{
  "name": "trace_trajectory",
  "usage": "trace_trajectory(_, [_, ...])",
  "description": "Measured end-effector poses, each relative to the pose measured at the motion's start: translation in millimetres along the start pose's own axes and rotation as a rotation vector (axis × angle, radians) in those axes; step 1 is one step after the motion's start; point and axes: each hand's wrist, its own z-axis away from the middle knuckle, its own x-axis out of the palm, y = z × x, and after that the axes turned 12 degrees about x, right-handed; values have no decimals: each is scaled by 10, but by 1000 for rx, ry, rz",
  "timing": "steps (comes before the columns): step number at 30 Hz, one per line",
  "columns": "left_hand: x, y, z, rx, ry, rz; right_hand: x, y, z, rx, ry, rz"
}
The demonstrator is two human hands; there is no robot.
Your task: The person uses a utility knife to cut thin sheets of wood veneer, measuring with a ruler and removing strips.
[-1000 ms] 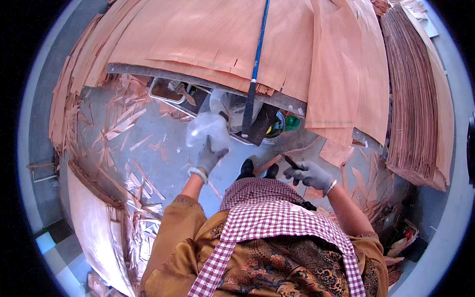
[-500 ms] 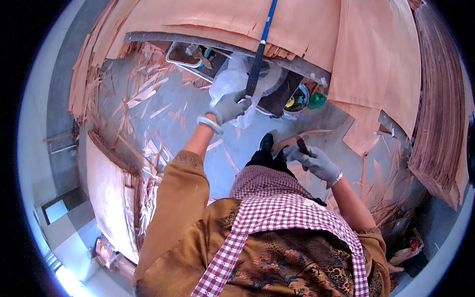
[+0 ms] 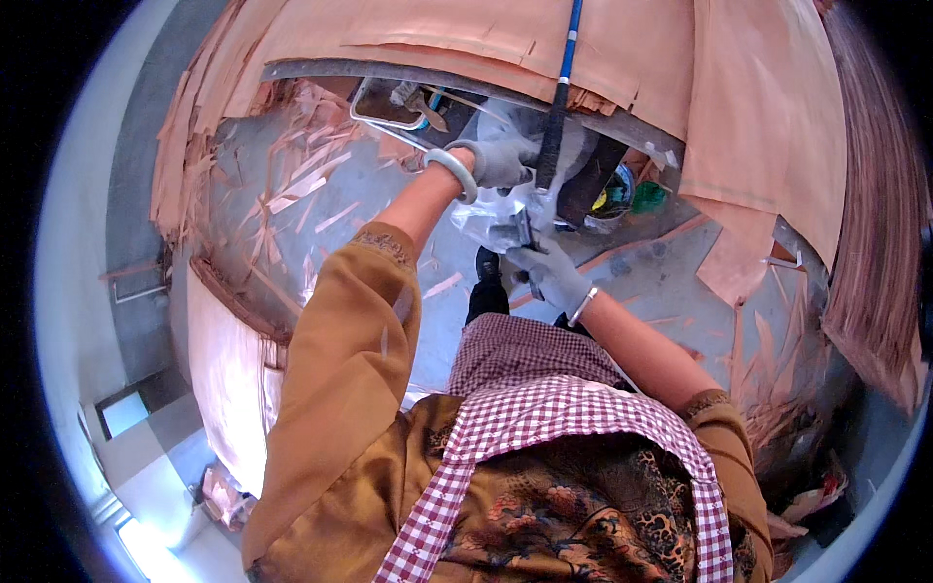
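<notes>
Tool [image 3: 526,229]: dark and narrow, its exact kind hard to make out; it is held in front of the body, over the grey floor [image 3: 437,256], beside a plastic bag [image 3: 473,222].
Direction: the far end is pointed away from the body, toward the left hand [image 3: 499,163]; the long axis runs nearly straight up the view, with a slight lean to the left.
Right hand [image 3: 556,273]: gloved in grey, with its fingers closed around the tool.
Left hand: also gloved (a pale bangle [image 3: 465,180] is worn at the wrist); its fingers are partly curled against the bag, but whether the plastic is gripped cannot be made out.
Bag: clear and crumpled, spread around and below the left hand.
Pole [image 3: 568,60]: blue with a black grip, its near end just beside the left fingertips.
Wood sheets [image 3: 437,27]: thin, pinkish, layered beneath the pole.
Strips [image 3: 299,194]: broken wood, scattered across the floor at left.
</notes>
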Motion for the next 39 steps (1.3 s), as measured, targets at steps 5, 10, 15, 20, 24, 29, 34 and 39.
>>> trace_trajectory(5, [-189, -104, 64, 1, 4, 113, 16, 121, -480, -157, 108, -11])
trace_trajectory(10, [-262, -364, 421, 367, 387, -200, 0, 2, -700, -349, 370, 133])
trace_trajectory(15, [276, -1136, 744, 231, 750, -266, 455, -485, -527, -322, 331, 16])
trace_trajectory(20, [253, -1392, 682, 64, 648, 918, 434, -596, -530, -176, 332, 157])
trace_trajectory(24, [91, -1164, 832, 162, 542, 1013, 495, -587, -724, -145, 483, 102])
trace_trajectory(29, [214, -1321, 777, 165, 601, 1003, 568, -424, -896, -442, 428, 32])
trace_trajectory(34, [264, -1397, 909, 77, 652, 718, 659, -464, -292, -278, 488, 316])
trace_trajectory(39, [41, -230, 1294, 402, 648, -196, 1136, -1177, 1009, -106, 101, 296])
